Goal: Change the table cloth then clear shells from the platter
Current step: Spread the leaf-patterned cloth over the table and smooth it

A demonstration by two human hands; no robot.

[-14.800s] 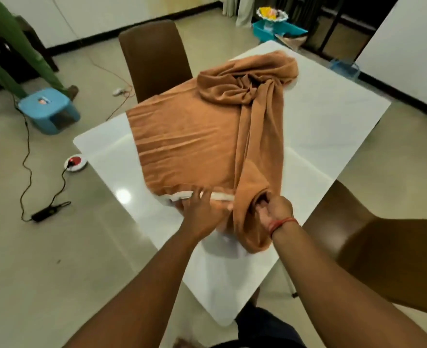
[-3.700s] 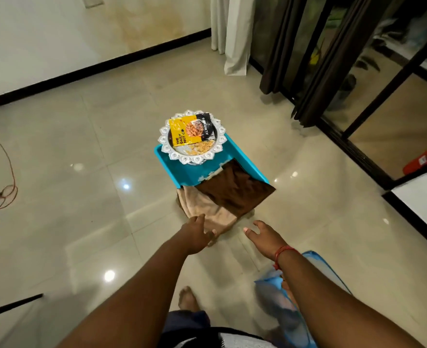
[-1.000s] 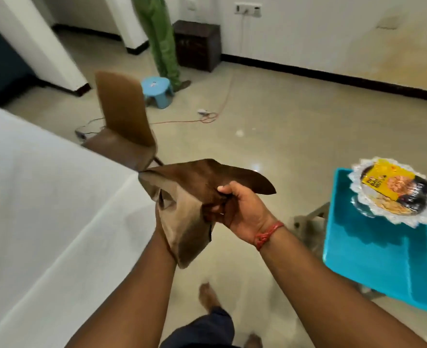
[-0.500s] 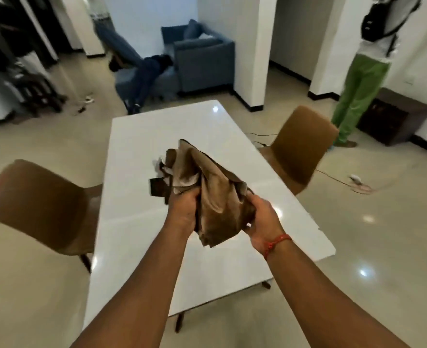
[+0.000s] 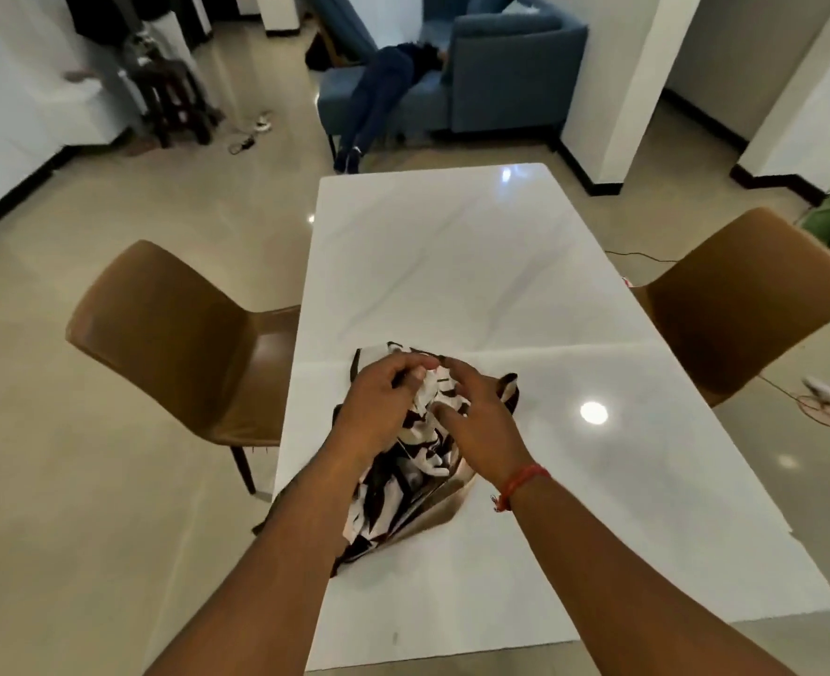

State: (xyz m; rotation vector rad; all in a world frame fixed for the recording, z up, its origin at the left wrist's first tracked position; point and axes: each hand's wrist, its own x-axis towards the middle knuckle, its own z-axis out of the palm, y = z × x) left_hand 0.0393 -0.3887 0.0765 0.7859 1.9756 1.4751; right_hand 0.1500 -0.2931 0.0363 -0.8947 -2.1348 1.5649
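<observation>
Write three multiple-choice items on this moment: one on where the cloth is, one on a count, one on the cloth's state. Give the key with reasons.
1. Where is the patterned cloth?
A. on the white table
B. on the floor
C. over a chair

2. How many brown chairs flank the table?
A. one
B. two
C. four

3. What state is the cloth in?
A. spread flat
B. bunched
C. hung up

Key: 1 A, it lies on the tabletop under the left hand and right hand. 2 B, a left chair and a right chair. 3 B, it sits in a crumpled heap.

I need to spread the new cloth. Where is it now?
In the head view the bunched cloth lies on the near end of the white table, toward its left edge, under the left hand and right hand.
</observation>
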